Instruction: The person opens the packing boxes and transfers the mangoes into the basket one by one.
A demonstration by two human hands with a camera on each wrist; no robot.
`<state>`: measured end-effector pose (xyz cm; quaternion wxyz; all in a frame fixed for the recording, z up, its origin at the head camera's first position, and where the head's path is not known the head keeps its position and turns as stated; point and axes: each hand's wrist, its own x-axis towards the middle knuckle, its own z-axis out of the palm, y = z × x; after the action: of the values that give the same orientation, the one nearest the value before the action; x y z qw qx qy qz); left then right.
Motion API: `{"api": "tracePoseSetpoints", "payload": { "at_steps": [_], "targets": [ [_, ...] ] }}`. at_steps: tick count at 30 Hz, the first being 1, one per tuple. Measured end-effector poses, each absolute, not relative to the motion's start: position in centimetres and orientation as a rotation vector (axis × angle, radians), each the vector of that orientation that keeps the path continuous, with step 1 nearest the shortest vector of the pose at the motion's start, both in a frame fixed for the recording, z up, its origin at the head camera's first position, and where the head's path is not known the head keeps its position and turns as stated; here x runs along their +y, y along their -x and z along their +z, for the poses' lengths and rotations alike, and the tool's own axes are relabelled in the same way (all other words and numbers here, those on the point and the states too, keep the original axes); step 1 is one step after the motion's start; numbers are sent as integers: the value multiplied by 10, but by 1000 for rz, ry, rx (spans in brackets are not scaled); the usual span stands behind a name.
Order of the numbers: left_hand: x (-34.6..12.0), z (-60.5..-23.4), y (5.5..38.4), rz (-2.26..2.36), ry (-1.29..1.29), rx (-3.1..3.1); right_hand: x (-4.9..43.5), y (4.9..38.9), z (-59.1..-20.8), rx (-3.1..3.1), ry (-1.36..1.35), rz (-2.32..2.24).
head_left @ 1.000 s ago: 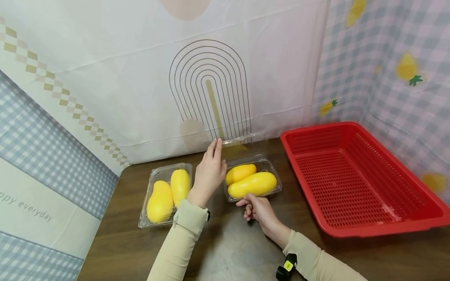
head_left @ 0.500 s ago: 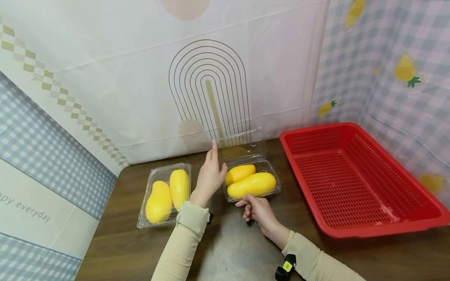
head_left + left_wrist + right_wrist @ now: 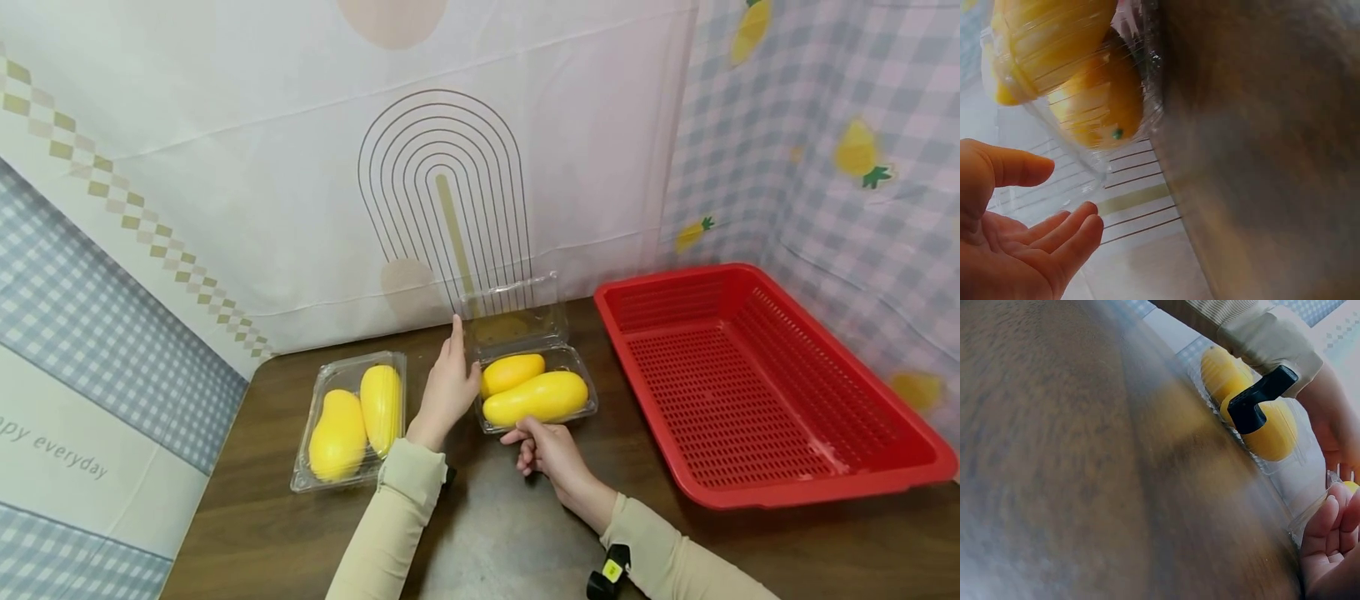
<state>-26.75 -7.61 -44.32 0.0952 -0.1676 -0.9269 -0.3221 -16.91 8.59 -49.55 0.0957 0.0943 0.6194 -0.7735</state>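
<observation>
Two yellow mangoes [image 3: 537,397] lie in a clear plastic clamshell container [image 3: 585,408] at the middle of the table, its clear lid [image 3: 517,321] tilted up at the back. My left hand [image 3: 447,385] stands at the container's left side, fingers straight and thumb apart; in the left wrist view nothing is in its grasp. At the front rim my right hand [image 3: 553,457] pinches the container with thumb and index finger, the other fingers curled. Left of my left hand sits a second clear container [image 3: 306,467] with two mangoes [image 3: 338,436] under its closed lid.
A large red plastic basket [image 3: 637,367] with a perforated bottom stands on the right of the brown wooden table [image 3: 247,517]. Patterned cloth [image 3: 300,208] hangs close behind the table, and checked cloth borders it on both sides.
The clear lid has swung further up and back. My left hand has come away from it, drawing slightly toward me. My right hand has stayed at the container's front rim.
</observation>
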Motion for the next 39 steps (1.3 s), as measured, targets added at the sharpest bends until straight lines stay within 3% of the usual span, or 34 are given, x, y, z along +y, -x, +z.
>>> {"api": "tracePoseSetpoints", "payload": {
  "at_steps": [39],
  "targets": [
    [-87, -462, 260, -1020, 499, -2950, 87, 168, -496, 1868, -256, -2258]
  ]
}}
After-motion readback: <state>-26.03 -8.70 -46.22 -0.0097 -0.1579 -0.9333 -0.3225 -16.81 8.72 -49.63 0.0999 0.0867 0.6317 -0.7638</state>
